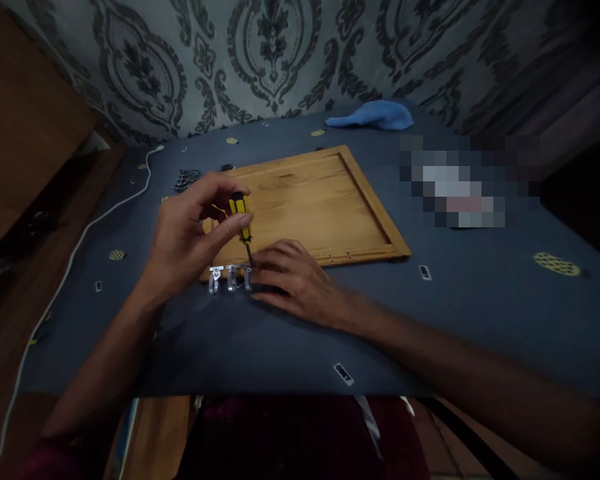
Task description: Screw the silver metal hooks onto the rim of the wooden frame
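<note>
My left hand (195,230) is closed around the yellow and black handle of a screwdriver (241,217). The screwdriver stands nearly upright, its shaft pointing down at the near edge of a framed wooden panel (300,207). Several small silver metal hooks (231,279) sit in a row along that edge, at its left end. My right hand (297,280) rests over the edge beside the screwdriver tip, with its fingertips by the rightmost hook. Whether those fingertips pinch anything is hidden. Small dark holes (349,253) show further right along the edge.
A bunch of small dark metal pieces (186,180) lies behind my left hand. At the back is a blue cloth (373,115). A white cable (87,230) runs down the left side of the grey-blue tablecloth (480,300). A blurred-out object (457,190) is at the right.
</note>
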{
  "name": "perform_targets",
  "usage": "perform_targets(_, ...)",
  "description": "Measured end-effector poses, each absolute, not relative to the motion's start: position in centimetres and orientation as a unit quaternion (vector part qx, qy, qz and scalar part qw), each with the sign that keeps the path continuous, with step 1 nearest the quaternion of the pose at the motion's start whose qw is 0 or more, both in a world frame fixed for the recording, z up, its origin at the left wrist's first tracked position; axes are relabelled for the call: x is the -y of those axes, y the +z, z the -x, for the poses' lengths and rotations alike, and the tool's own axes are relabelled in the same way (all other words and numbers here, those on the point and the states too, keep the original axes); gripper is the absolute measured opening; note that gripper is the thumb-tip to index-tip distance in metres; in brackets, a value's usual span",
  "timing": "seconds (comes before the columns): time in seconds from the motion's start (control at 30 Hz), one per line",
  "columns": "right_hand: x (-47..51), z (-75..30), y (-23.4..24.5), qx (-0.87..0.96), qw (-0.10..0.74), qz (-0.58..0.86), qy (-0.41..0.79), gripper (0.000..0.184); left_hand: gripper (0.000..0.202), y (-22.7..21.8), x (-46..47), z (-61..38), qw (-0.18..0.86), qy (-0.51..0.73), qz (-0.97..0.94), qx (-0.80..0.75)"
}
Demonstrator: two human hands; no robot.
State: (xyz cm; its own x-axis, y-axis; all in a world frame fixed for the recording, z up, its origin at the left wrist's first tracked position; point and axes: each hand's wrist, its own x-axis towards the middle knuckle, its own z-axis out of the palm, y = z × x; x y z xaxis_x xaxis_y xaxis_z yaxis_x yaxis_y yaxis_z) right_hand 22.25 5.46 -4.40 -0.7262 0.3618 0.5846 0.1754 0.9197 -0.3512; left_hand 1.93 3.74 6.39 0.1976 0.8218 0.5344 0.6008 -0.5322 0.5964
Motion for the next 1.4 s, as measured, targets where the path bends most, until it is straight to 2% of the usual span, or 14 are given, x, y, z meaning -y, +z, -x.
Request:
perform_targets(0.57, -5.3, -22.2, -4.2, 0.929, 0.325, 0.141, 0.108, 0.021, 0.017, 6.3, -3.4, -1.8, 0.111, 0.440, -0.749, -0.483)
perform_targets(0.77, -5.2, -22.1, -4.0, 0.927, 0.336, 0.140, 0.089, 0.022, 0.030, 5.6, -4.0, -0.8, 0.056, 0.482, -0.773, -0.409)
perform_targets(1.07, -5.3, -21.9, -4.5, 0.920, 0.358, 0.136, 0.087, 0.019, 0.044, 5.7, -3.2, -0.6, 0.060, 0.530, -0.738, -0.414)
perform_targets(1.4, -5.2, -22.1, -4.3, 0.922, 0.345, 0.133, 0.113, 0.020, 0.039, 5.8, -2.0, -0.7, 0.078, 0.520, -0.721, -0.451)
